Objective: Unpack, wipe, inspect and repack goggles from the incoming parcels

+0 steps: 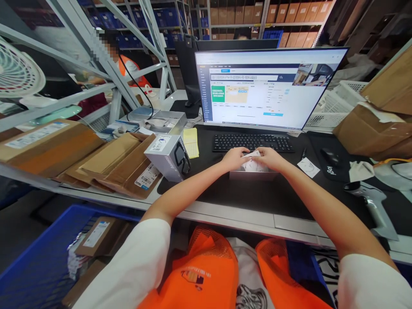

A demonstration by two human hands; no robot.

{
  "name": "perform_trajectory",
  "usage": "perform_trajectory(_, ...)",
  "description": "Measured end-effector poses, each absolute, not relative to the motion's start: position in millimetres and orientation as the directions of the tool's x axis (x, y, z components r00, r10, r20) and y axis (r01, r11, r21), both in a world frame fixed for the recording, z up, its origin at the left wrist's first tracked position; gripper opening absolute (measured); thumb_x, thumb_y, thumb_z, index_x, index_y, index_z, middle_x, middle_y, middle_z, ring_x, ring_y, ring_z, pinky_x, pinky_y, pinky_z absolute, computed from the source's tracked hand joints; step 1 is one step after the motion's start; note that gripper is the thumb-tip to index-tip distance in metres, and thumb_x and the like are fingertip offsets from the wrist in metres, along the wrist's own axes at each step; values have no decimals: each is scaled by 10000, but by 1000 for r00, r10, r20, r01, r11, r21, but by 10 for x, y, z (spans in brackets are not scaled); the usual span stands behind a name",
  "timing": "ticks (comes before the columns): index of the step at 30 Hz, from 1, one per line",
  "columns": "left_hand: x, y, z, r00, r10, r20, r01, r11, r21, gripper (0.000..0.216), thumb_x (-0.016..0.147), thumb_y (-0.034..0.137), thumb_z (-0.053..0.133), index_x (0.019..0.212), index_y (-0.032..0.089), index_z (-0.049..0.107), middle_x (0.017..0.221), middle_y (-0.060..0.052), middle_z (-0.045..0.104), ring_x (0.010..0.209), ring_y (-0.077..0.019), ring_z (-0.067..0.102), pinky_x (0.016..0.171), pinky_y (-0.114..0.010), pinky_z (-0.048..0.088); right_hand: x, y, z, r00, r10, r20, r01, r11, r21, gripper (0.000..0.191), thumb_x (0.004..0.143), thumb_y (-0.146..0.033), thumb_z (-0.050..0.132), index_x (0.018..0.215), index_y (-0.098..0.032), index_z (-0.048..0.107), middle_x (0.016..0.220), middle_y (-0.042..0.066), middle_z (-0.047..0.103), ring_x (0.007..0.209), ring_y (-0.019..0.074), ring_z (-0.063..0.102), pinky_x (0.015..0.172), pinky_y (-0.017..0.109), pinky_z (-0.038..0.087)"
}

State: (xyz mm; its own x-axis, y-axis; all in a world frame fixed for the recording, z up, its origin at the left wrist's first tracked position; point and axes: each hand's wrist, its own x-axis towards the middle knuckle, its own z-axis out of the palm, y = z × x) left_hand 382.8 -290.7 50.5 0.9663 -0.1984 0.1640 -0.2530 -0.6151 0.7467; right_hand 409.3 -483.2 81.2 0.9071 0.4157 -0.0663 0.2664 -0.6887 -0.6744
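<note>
In front of the keyboard, a small open box (252, 175) sits on the black desk mat. White printed paper (252, 164) shows at its opening. My left hand (235, 159) pinches this paper from the left, its fingers bent inward. From the right, my right hand (269, 158) has its fingertips closed on the same paper. What lies beneath the paper inside the box is hidden. To the left stands a grey printed carton (167, 158) with a dark goggle-like picture, apart from both hands.
Behind the hands are a keyboard (252, 143) and a monitor (264, 94). On the right lie a white slip (308, 167), a mouse (330, 157) and a barcode scanner (373, 206). Cardboard boxes (119, 159) and yellow notes (191, 143) occupy the left. A blue crate (28, 262) stands below.
</note>
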Motion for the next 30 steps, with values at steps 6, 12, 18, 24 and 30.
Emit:
perform_trajectory(6,3862,-2886,497,966,-196,167,-241,-459,855,530,716,63,705,1243,124,682,762,12,710,682,-133,629,677,-238,479,4081,-4954,750,908,411,-84,241,-675,-697,176,733,-290,653,775,-202,506,637,-22,586,606,133,545,572,231,394)
perform_trajectory(12,3878,-2927,460,969,-48,244,-247,-312,917,354,798,117,682,1151,129,697,772,-2,718,663,-109,620,688,-226,486,4123,-4931,769,852,495,-169,301,-728,-616,210,597,-193,747,701,-187,565,637,-43,567,606,125,494,547,238,320)
perform_trajectory(18,3852,-2947,482,959,61,276,-254,-245,936,304,830,124,652,1133,122,677,807,-9,711,648,-96,601,661,-217,476,4116,-4836,772,846,520,-119,351,-711,-610,349,847,-399,639,1089,-150,669,930,42,728,782,173,614,690,256,437)
perform_trajectory(24,3781,-2924,485,964,23,263,-245,-292,924,303,779,66,657,1071,131,710,792,3,688,665,-103,604,677,-225,472,4204,-4843,829,815,567,-116,412,-709,-572,240,817,-366,649,899,-149,710,845,39,723,768,190,623,684,268,434)
perform_trajectory(30,3724,-2908,450,955,-41,294,-290,-337,896,361,796,89,643,1147,161,689,808,21,679,628,-89,594,657,-222,464,4219,-4764,979,717,680,-151,553,-687,-472,249,841,-287,605,1050,-186,697,1030,36,733,902,186,655,777,248,455)
